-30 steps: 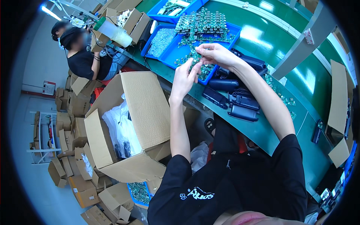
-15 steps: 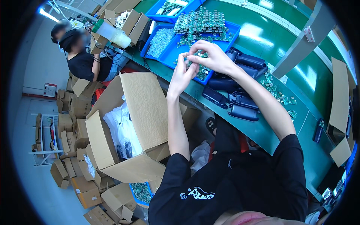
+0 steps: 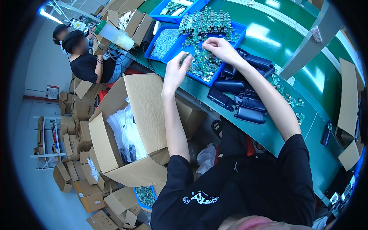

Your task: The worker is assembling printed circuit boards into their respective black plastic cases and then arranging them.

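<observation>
My left hand (image 3: 177,71) is closed on a small green circuit board (image 3: 185,58), held up at the left side of a blue tray (image 3: 240,31). Over the middle of that tray is my right hand (image 3: 221,50), its thumb and fingers drawn together; whatever they may hold is too small to make out. Loose circuit boards (image 3: 205,68) lie heaped in the tray's near part, below and between the hands. Farther back, stacked rows of boards (image 3: 205,22) rise in the same tray.
Left of the tray stands a blue bin of small pale parts (image 3: 164,43). Black plastic housings (image 3: 249,101) and scattered boards lie on the green bench (image 3: 264,132) to the right. A large open carton (image 3: 149,111) stands left of my arm. Two people sit at the far left.
My hands have parted from where they met above the tray. The left moved left and slightly down with a circuit board; the right moved a little right, uncovering the heaped boards.
</observation>
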A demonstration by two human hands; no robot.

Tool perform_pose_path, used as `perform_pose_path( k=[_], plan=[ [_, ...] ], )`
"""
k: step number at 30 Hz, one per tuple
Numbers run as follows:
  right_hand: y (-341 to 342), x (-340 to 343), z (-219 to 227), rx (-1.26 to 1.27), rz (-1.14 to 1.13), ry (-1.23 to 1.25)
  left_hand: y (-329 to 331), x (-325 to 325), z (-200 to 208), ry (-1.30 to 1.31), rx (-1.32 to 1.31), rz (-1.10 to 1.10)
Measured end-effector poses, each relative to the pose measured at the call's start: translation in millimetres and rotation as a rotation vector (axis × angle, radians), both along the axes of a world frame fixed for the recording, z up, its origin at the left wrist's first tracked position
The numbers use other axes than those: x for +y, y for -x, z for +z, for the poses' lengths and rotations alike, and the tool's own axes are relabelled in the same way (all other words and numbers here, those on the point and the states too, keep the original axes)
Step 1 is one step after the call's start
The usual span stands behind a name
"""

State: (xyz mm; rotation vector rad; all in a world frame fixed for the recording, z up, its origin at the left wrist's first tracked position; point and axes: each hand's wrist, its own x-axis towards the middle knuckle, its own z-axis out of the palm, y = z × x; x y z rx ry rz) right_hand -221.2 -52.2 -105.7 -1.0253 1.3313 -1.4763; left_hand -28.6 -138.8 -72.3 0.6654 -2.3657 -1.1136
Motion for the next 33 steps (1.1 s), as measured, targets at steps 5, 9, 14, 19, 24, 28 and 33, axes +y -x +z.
perform_pose_path(
  k=[5,9,14,19,24,28,33],
  plan=[
    [-22,3,-9,1.119,-0.297,0.056,-3,-23,-27,0.462,-0.144,0.232],
    [-41,7,-8,1.351,-0.368,0.069,15,-18,-31,0.755,-0.081,0.433],
    [-43,6,15,1.434,-0.235,-0.142,21,-25,-33,0.588,-0.293,0.433],
    [-30,11,18,1.226,-0.305,-0.138,15,-20,-39,0.570,-0.274,0.440],
    [-11,23,15,0.978,-0.234,-0.169,23,4,-27,0.455,-0.214,0.432],
    [-13,26,14,0.682,-0.123,-0.039,24,2,-28,0.004,0.062,0.330],
    [-25,31,15,0.423,0.052,0.014,23,4,-20,-0.442,0.281,0.255]
  ],
)
